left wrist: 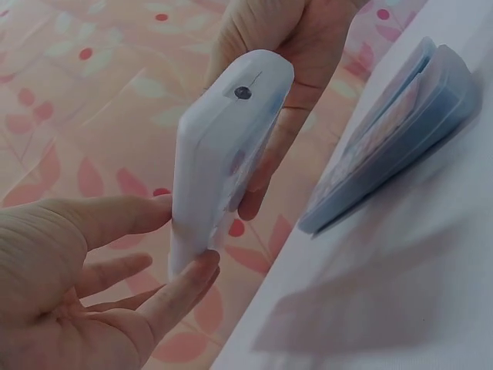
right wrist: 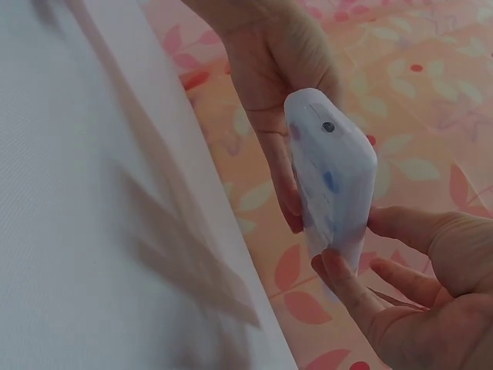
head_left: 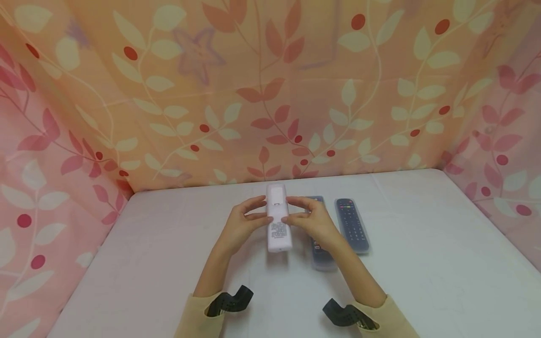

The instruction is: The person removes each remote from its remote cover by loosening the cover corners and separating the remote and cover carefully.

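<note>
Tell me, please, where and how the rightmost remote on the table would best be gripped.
Once the right hand is free of the white remote, I would pinch the rightmost remote across its long sides, around mid-length, from above and the right. It is long, narrow and lies buttons up, while the other dark remote sits close on its left.

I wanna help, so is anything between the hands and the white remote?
Nothing visible: the left hand and right hand both pinch the white remote. Right of it, two dark remotes lie on the table.
</note>
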`<action>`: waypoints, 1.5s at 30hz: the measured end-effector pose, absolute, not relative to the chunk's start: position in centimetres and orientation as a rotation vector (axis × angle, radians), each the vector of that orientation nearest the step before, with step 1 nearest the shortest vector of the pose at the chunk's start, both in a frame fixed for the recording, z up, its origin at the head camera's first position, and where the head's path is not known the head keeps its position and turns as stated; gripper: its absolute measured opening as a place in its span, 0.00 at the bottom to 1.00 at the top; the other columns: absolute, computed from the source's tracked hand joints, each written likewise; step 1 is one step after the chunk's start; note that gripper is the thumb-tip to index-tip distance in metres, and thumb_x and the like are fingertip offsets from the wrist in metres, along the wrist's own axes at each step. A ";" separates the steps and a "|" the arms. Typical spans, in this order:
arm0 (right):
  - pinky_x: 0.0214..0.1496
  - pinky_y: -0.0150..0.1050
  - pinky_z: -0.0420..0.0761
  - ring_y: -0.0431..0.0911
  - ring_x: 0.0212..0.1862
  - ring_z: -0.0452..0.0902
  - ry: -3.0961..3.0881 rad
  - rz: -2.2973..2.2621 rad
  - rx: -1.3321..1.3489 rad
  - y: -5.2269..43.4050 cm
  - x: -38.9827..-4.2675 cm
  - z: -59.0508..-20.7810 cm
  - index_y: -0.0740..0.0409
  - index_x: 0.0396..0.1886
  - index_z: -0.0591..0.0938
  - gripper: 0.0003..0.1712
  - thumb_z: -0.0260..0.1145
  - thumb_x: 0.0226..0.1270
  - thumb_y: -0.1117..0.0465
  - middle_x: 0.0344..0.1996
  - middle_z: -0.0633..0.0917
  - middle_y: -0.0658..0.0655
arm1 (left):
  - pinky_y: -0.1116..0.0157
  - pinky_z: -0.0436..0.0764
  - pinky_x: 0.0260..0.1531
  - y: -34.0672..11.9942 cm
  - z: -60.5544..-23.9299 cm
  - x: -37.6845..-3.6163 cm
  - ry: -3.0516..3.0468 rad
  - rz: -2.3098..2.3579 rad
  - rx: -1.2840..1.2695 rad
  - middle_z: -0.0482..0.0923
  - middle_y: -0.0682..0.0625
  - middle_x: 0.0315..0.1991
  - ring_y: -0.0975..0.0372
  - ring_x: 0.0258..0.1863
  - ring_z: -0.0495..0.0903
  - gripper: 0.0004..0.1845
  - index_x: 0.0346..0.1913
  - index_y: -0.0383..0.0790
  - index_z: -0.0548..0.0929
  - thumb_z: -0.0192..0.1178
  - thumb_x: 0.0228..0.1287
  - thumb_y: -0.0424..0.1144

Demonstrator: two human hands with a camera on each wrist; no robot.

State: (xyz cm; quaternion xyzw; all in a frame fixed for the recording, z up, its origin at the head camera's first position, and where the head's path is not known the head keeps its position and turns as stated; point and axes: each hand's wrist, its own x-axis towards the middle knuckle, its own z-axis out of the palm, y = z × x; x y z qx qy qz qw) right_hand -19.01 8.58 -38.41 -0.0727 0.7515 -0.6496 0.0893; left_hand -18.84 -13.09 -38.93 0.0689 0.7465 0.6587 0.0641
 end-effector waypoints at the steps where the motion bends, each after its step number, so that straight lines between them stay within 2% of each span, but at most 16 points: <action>1: 0.64 0.49 0.84 0.59 0.59 0.87 2.236 -1.929 -0.217 8.6 -19.0 -38.4 0.66 0.72 0.76 0.35 0.74 0.65 0.69 0.74 0.75 0.66 | 0.49 0.82 0.63 -13.1 -38.9 -18.8 2.256 1.985 0.202 0.75 0.36 0.71 0.43 0.62 0.84 0.33 0.74 0.35 0.74 0.69 0.66 0.27; 10: 0.59 0.46 0.87 0.62 0.60 0.85 2.216 -1.919 -0.283 8.6 -19.1 -38.7 0.67 0.74 0.74 0.37 0.74 0.65 0.71 0.73 0.75 0.70 | 0.49 0.82 0.62 -13.2 -39.1 -18.8 2.242 1.957 0.184 0.76 0.34 0.70 0.43 0.61 0.85 0.42 0.81 0.37 0.65 0.70 0.66 0.27; 15: 0.60 0.49 0.87 0.63 0.59 0.85 2.203 -1.917 -0.320 8.6 -19.1 -38.8 0.65 0.74 0.73 0.38 0.74 0.65 0.72 0.71 0.75 0.72 | 0.51 0.84 0.61 -13.3 -39.1 -18.9 2.239 1.949 0.219 0.75 0.32 0.70 0.42 0.61 0.84 0.44 0.82 0.35 0.61 0.69 0.65 0.26; 19: 0.59 0.49 0.87 0.61 0.57 0.86 2.201 -1.934 -0.325 8.6 -19.2 -39.0 0.63 0.73 0.74 0.37 0.74 0.64 0.74 0.69 0.77 0.73 | 0.51 0.84 0.61 -13.3 -39.1 -18.9 2.241 1.939 0.226 0.74 0.31 0.70 0.42 0.60 0.84 0.44 0.82 0.35 0.62 0.69 0.65 0.26; 25: 0.51 0.46 0.90 0.58 0.50 0.89 2.185 -1.981 -0.298 8.4 -19.2 -38.9 0.62 0.70 0.75 0.33 0.71 0.65 0.76 0.66 0.78 0.74 | 0.50 0.84 0.61 -13.2 -39.1 -19.0 2.270 1.924 0.215 0.77 0.32 0.66 0.43 0.57 0.86 0.40 0.80 0.35 0.66 0.69 0.66 0.26; 34: 0.45 0.50 0.92 0.63 0.53 0.87 2.259 -1.977 -0.242 8.1 -19.4 -38.8 0.59 0.73 0.69 0.34 0.69 0.71 0.72 0.60 0.82 0.75 | 0.51 0.86 0.59 -12.8 -39.2 -18.8 2.293 1.926 0.206 0.79 0.34 0.63 0.45 0.54 0.87 0.37 0.77 0.36 0.72 0.70 0.64 0.25; 39: 0.46 0.51 0.91 0.63 0.52 0.88 2.294 -1.961 -0.226 8.1 -19.9 -38.7 0.62 0.76 0.67 0.35 0.69 0.72 0.69 0.57 0.83 0.75 | 0.52 0.86 0.58 -12.7 -39.3 -18.9 2.297 1.929 0.208 0.79 0.33 0.62 0.45 0.53 0.88 0.37 0.77 0.35 0.71 0.69 0.64 0.25; 45: 0.43 0.53 0.91 0.60 0.46 0.90 2.320 -1.930 -0.248 8.0 -20.4 -38.5 0.68 0.74 0.72 0.31 0.68 0.74 0.68 0.53 0.85 0.74 | 0.51 0.86 0.57 -12.7 -39.2 -18.9 2.306 1.932 0.205 0.79 0.32 0.62 0.43 0.53 0.88 0.39 0.78 0.35 0.70 0.68 0.64 0.23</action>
